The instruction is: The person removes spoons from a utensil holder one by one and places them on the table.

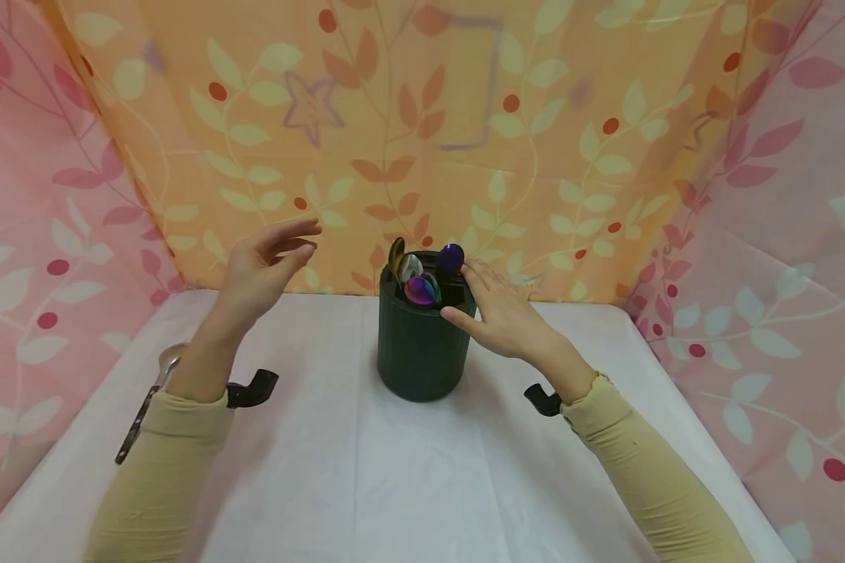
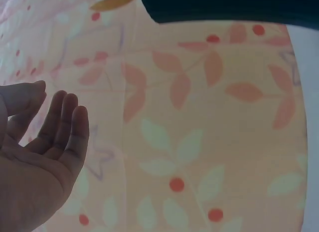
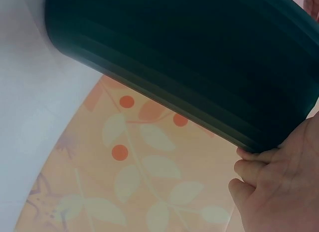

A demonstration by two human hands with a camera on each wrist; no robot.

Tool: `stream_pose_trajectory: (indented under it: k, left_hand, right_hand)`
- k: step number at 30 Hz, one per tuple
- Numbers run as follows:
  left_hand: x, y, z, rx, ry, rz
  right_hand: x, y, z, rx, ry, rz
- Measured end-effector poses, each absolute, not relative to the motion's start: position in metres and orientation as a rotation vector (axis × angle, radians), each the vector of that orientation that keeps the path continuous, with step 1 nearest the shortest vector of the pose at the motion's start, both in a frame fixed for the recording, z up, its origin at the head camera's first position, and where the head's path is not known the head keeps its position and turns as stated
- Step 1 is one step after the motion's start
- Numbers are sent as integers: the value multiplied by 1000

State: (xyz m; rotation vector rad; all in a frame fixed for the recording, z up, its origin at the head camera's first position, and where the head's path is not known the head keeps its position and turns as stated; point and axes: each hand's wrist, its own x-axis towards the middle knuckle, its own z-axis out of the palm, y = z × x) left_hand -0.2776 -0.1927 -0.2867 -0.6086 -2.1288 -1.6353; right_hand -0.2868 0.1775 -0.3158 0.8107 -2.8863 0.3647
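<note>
A dark green cylindrical utensil holder (image 1: 422, 352) stands upright on the white table. Heads of spoons rise above its rim: a purple one (image 1: 451, 257), an iridescent one (image 1: 420, 290), a silver one (image 1: 411, 267) and a gold one (image 1: 396, 256). At the rim's right side my right hand (image 1: 503, 317) rests with extended fingers, its thumb toward the front. In the right wrist view, fingertips (image 3: 244, 167) meet the holder's wall. My left hand (image 1: 257, 274) is raised in the air left of the holder, fingers loosely bent, holding nothing.
A spoon with a black handle (image 1: 138, 422) lies on the white tablecloth (image 1: 408, 485) at the left, partly hidden by the left forearm. Behind the table hangs an orange leaf-patterned curtain (image 1: 366, 141); pink patterned curtains (image 1: 782, 258) close off both sides. Black camera mounts (image 1: 253, 389) project from the wrists.
</note>
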Motion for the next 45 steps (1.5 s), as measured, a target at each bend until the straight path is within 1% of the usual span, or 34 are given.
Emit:
stream_pose_trajectory:
  k: [7, 15, 23, 31, 41, 45]
  left_hand:
    - [-292, -160, -279, -691, -2178, -1605]
    - [-313, -138, -277, -800, -2247, -1552]
    - [-322, -128, -275, -849, -2381, -1611]
    - [-330, -121, -281, -952, -2337, -1694]
    - [-330, -115, -283, -879, -2331, -1682]
    - [-330, -115, -284, -894, -2297, -1707]
  right_hand:
    - [-286, 178, -316, 822, -2875, 377]
    - [-288, 178, -316, 811, -2878, 353]
    - [-288, 177, -316, 799, -2886, 347]
    - [-287, 177, -316, 804, -2873, 346]
    - [-288, 177, -316, 805, -2874, 354]
    - [-288, 178, -316, 800, -2880, 346]
